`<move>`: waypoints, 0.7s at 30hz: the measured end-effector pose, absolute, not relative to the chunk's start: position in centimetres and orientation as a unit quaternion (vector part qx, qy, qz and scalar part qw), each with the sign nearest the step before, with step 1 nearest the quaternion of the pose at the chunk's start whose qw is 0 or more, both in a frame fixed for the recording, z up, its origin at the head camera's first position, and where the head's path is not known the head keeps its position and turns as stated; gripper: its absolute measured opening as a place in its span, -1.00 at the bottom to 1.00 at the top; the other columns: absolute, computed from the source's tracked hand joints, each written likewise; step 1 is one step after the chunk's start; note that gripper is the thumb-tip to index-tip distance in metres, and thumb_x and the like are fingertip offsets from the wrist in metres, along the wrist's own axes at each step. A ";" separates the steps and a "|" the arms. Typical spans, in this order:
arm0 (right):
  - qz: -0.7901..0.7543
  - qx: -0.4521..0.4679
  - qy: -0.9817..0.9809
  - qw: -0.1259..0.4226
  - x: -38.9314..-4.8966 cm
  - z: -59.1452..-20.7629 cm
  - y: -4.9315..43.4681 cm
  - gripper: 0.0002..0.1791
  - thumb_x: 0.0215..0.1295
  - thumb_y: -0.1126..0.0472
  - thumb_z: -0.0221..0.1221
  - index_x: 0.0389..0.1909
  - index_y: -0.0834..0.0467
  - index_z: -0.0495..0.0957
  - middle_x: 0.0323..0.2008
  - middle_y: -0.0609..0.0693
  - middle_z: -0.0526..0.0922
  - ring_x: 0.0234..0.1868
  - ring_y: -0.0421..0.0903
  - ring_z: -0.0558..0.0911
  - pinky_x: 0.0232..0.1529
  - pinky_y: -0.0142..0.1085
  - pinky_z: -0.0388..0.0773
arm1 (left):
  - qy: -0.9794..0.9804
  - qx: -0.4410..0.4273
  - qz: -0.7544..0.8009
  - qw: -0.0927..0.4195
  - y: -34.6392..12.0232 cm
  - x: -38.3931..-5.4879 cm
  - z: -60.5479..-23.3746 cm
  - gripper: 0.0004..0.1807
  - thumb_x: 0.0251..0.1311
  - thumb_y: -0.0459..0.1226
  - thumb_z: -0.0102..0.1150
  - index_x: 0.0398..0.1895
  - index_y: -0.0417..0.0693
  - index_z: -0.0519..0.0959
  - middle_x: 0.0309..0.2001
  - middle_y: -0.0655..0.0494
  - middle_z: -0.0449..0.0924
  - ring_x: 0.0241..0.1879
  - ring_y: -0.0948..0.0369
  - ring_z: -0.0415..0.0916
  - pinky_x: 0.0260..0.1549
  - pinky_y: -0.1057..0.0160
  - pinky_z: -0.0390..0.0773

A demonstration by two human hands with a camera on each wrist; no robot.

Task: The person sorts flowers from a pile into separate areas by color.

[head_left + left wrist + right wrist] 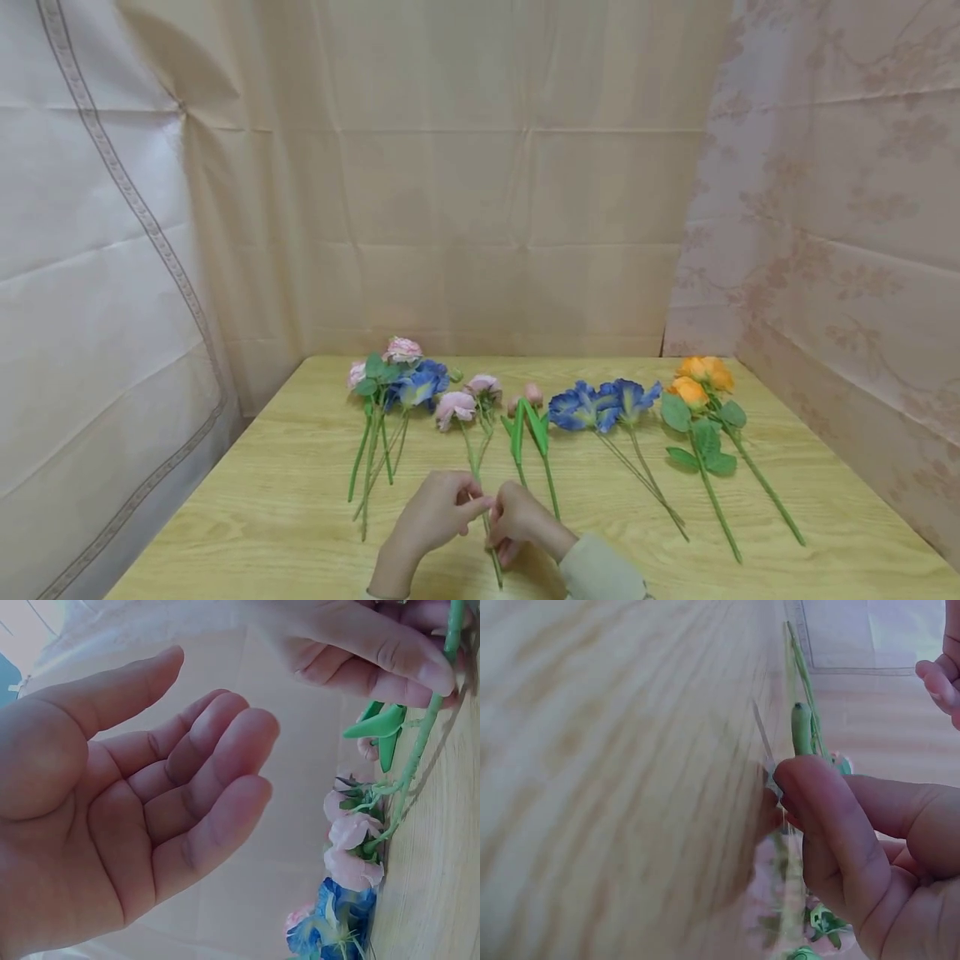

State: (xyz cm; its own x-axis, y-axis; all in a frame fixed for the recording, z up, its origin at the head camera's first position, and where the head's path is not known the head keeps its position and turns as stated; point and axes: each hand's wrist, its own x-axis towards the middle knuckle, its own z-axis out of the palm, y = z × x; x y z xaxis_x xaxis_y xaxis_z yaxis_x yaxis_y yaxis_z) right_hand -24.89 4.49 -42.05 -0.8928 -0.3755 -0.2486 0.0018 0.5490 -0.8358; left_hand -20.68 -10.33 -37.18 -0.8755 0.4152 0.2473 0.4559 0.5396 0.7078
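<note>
fingers point(832, 817) of right hand point(522, 518) pinch stem point(422, 727); left hand point(435, 512) near, loosely curved

From the centre of the head view, a beige cloth point(487, 183) hangs at 12 o'clock, a white cloth point(82, 275) at 9 and a floral cloth point(847, 250) at 3. On the wooden table point(262, 517), at 6, lie a mixed bunch point(393, 379) toward 8, tulips point(537, 429) toward 5, and blue flowers point(581, 408) and, farther out, orange roses point(688, 392) toward 4.
</note>
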 end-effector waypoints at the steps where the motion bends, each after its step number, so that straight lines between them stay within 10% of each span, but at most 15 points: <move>1: -0.458 -0.112 0.858 0.203 -24.8 -42.1 4.5 -0.80 -0.15 0.60 0.20 -0.72 0.33 0.42 -0.76 0.11 0.52 -0.80 -0.12 0.52 -0.68 -0.32 0.52 | -0.877 -0.247 -0.412 0.020 -10.3 -20.7 -37.2 -0.79 0.12 -0.18 0.15 -0.54 -0.14 0.52 -0.75 0.18 0.40 -0.79 0.29 0.38 -0.79 0.42 0.27; 21: -0.525 -0.190 0.805 0.201 -24.6 -41.3 6.1 -0.80 0.06 0.34 0.18 -0.63 0.40 0.53 -0.77 0.12 0.53 -0.80 -0.10 0.53 -0.71 -0.25 0.51 | -0.880 -0.241 -0.409 0.008 -11.7 -22.0 -37.6 -0.81 0.16 -0.25 0.10 -0.51 -0.17 0.57 -0.62 0.14 0.51 -0.65 0.21 0.45 -0.68 0.36 0.38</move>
